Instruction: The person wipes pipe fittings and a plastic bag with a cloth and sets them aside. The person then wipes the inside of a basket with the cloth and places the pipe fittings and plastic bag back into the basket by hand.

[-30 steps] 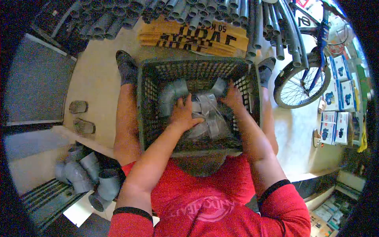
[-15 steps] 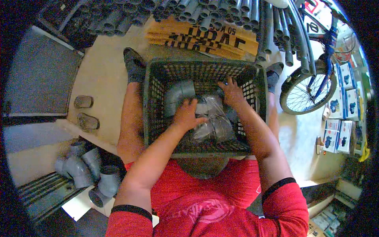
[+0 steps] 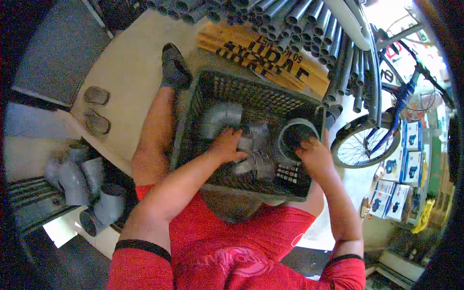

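Note:
A black plastic crate [image 3: 180, 145] stands between my legs with grey pipe fittings inside. My right hand [image 3: 313, 153] grips the rim of a grey pipe fitting [image 3: 286, 129], whose round opening faces up at the crate's right side. Over the middle left of the crate, my left hand [image 3: 226, 146] has its fingers and thumb apart. It lies against a grey pipe elbow [image 3: 227, 115] and fittings in clear plastic wrap [image 3: 258, 154]. Whether it presses on them I cannot tell.
Grey pipes [image 3: 290, 24] are stacked beyond the crate, near yellow printed sacks [image 3: 261, 58]. A bicycle wheel [image 3: 368, 137] and boxes [image 3: 389, 198] stand right. More grey fittings [image 3: 108, 200] lie lower left; slippers [image 3: 96, 95] are on the floor.
My right hand has moved right and toward me, and now holds a grey fitting with its opening showing. The left hand stays over the fittings. The view has turned, so the crate looks tilted.

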Tool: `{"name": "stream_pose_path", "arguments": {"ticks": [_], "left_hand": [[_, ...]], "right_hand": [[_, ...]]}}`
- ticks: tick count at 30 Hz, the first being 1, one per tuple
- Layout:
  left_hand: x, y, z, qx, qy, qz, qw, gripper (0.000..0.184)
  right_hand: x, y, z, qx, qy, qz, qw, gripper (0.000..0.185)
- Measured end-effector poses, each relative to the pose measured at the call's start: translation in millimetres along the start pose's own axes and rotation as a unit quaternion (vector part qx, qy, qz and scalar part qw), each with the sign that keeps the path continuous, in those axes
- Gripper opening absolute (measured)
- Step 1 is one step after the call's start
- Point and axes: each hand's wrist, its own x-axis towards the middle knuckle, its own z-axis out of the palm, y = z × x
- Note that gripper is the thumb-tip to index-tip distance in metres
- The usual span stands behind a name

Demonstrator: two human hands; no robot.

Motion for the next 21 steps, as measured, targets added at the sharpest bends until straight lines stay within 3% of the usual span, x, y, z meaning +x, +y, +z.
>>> {"name": "stream_pose_path", "arguments": {"ticks": [1, 3, 5, 6, 8, 12, 15, 18, 21], "left_hand": [[-0.6, -3.2, 20.1, 0.037, 0.023, 0.020, 0.999, 0.104], [4.5, -9.1, 46.0, 0.047, 0.054, 0.033, 0.997, 0.102], [16.8, -13.4, 57.8, -0.006, 0.067, 0.023, 0.998, 0.100], [22.7, -12.3, 54.3, -0.021, 0.033, 0.014, 0.999, 0.099], [34.8, -10.7, 42.4, -0.051, -0.035, -0.006, 0.998, 0.097], [68.0, 10.0, 46.2, -0.185, -0.087, 0.057, 0.977, 0.083], [83.4, 50.5, 59.1, -0.146, -0.058, 0.082, 0.984, 0.078], [113.8, 21.2, 103.7, -0.163, -0.115, 0.151, 0.968, 0.096], [100.2, 21.9, 102.7, -0.057, -0.042, 0.144, 0.987, 0.096]], "right_hand": [[-12.7, -5.4, -26.7, 0.010, -0.005, 0.014, 1.000, 0.015], [-46.9, -12.9, -56.6, 0.193, -0.019, 0.118, 0.974, 0.024], [-87.0, -18.6, -70.3, 0.285, 0.061, 0.172, 0.941, 0.032], [-101.8, -33.2, -75.5, 0.368, 0.096, 0.257, 0.888, 0.034], [-147.7, -41.2, -69.6, 0.356, 0.129, 0.319, 0.869, 0.037], [-187.1, -65.2, -70.5, 0.365, 0.233, 0.375, 0.819, 0.045], [-193.4, -69.6, -68.6, 0.357, 0.269, 0.388, 0.806, 0.045], [-192.3, -67.3, -69.9, 0.349, 0.280, 0.399, 0.800, 0.047], [-183.2, -67.3, -65.6, 0.346, 0.300, 0.417, 0.785, 0.047]]}}
